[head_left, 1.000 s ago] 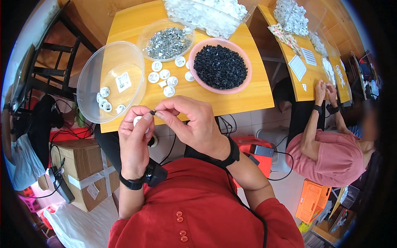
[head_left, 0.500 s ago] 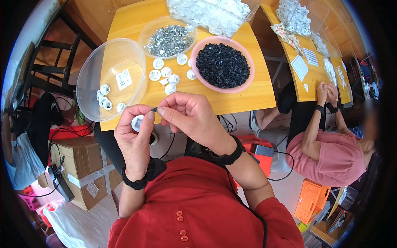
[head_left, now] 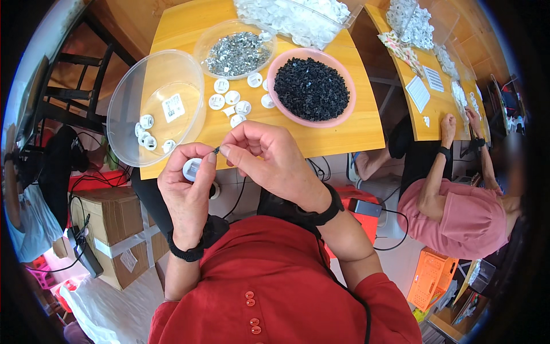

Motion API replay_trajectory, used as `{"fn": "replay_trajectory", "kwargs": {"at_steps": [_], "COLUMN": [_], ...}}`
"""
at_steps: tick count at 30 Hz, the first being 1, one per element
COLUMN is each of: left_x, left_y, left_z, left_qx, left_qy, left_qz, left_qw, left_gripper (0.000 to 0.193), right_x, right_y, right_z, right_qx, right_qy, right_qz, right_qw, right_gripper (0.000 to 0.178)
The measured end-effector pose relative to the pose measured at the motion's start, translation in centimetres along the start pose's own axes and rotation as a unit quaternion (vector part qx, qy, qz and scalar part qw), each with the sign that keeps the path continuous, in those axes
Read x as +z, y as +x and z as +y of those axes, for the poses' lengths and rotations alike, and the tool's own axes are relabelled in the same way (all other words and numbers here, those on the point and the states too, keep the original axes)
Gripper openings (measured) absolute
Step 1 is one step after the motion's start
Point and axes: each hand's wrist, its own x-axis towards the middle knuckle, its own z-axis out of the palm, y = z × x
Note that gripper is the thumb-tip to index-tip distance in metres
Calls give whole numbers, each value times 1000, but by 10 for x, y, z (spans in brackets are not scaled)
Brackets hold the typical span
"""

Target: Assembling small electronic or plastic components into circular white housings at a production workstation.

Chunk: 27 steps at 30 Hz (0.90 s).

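My left hand (head_left: pixel 188 189) holds a small white round cap (head_left: pixel 191 168) between thumb and fingers, just below the table's near edge. My right hand (head_left: pixel 269 160) pinches a tiny dark piece (head_left: pixel 216 150) at the cap's upper right, fingertips touching the left thumb. On the yellow table (head_left: pixel 349 126) in front lie several loose white caps (head_left: pixel 232 103), a pink bowl of small black pieces (head_left: pixel 311 89), a clear bowl of small metal pieces (head_left: pixel 235 51) and a large clear bowl (head_left: pixel 154 109) holding a few white caps.
A clear tray of white parts (head_left: pixel 298 17) sits at the table's far edge. A person in a pink top (head_left: pixel 464 212) works at a second yellow table (head_left: pixel 435 97) on the right. Cardboard boxes (head_left: pixel 117 229), cables and an orange crate (head_left: pixel 432 275) are on the floor.
Both hands have stayed below the table edge with the cap. My right hand's fingers have shifted slightly at the cap with the dark piece.
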Motion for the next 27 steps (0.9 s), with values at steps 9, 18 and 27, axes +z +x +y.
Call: {"fn": "replay_trajectory", "kwargs": {"at_steps": [9,18,27], "left_x": [-1,-5,-12], "left_y": [-2,-4,-1], "left_z": [0,-1,-8], "left_qx": [-4,9,-90], "left_qy": [17,41,-80], "left_qz": [-9,-8,-8], "left_qw": [1000,999,993], "left_gripper": [4,5,10], "right_x": [-5,-9,-7], "right_y": [2,4,6], "right_z": [-8,-6,-1], "right_qx": [36,60,71], "right_qy": [-1,82,155], "right_qz": [-19,-61,-32], "right_qw": [999,993,985], "right_gripper": [11,14,13]}}
